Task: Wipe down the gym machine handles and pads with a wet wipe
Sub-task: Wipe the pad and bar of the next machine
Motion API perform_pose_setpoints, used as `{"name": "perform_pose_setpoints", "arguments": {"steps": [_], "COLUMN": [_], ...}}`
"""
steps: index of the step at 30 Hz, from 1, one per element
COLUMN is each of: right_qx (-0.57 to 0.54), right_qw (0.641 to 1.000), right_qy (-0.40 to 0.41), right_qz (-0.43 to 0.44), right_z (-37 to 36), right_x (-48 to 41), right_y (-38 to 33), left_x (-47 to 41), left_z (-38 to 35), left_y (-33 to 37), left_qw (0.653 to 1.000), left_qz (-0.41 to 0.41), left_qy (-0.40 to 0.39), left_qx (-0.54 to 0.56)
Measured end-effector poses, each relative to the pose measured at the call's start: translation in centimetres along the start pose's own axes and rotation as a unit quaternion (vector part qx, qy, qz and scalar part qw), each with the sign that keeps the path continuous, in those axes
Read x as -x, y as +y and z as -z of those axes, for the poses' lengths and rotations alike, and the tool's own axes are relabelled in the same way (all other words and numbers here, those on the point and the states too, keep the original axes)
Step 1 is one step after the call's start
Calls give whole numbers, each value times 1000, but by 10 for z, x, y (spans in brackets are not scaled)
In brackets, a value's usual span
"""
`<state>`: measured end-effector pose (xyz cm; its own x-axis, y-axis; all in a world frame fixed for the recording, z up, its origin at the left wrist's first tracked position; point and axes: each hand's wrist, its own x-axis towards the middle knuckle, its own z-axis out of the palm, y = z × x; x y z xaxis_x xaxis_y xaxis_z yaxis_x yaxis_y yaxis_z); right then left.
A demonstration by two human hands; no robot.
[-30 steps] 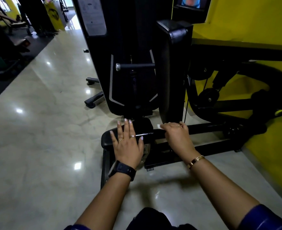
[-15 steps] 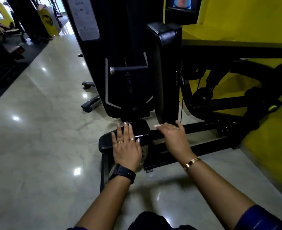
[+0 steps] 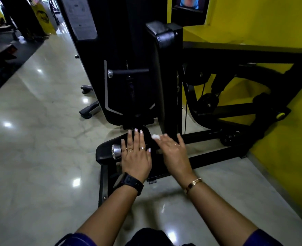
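Observation:
A black gym machine stands before me with a low seat pad [image 3: 104, 152] and a tall upright back pad [image 3: 158, 77]. My left hand [image 3: 136, 153] rests flat on the seat pad, fingers straight, beside a silver knob [image 3: 116, 151]. My right hand [image 3: 175, 153] lies just to its right, fingers bent down over a white wet wipe [image 3: 155, 137] that peeks out past the fingertips at the seat pad's far edge. Higher up, a black handle bar with a silver end cap [image 3: 128, 71] sticks out to the left.
The machine's black base frame [image 3: 208, 157] runs right toward the yellow wall [image 3: 280, 166]. Cable pulleys [image 3: 208, 102] sit behind the back pad. Glossy marble floor [image 3: 40, 148] spreads to the left, with other equipment [image 3: 2, 50] at the far left.
My right hand has slid left with the wipe, from the frame bar onto the seat pad's edge. My left hand stays flat on the pad.

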<state>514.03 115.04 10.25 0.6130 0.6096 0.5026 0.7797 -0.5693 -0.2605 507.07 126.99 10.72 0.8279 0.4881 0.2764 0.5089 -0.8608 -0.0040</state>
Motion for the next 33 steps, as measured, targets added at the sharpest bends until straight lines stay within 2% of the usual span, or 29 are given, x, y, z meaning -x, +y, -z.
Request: {"name": "perform_pose_setpoints", "arguments": {"steps": [4,8,13,17,19,22,24,27,30,33], "right_qx": [56,11,-17,4,45,90,96,74,22,15], "right_qw": [990,979,996,999,997,982,977,983,993,996], "right_qy": [5,14,16,7,-4,-19,-13,-5,22,1], "right_qz": [-131,-203,-83,-38,-68,-162,-188,-167,-114,-87], "right_z": [16,21,-2,4,17,31,32,21,7,18], "right_x": [8,-3,-12,-6,0,3,2,-2,0,0], "right_y": [67,73,18,38,69,109,117,96,75,92], "left_x": [-1,-6,-11,-16,-17,-18,-20,-24,-26,-28], "left_z": [-8,-8,-16,-23,-25,-23,-25,-30,-33,-36], "left_y": [10,24,44,55,59,69,76,89,102,105], "left_qw": [999,999,997,994,992,992,991,988,980,979], "left_qz": [-21,-15,-51,-77,-80,-82,-91,-113,-152,-163], "left_qy": [27,6,-3,50,80,64,57,80,64,56], "left_qx": [-9,-28,-64,-61,-65,-70,-77,-73,-111,-106]}}
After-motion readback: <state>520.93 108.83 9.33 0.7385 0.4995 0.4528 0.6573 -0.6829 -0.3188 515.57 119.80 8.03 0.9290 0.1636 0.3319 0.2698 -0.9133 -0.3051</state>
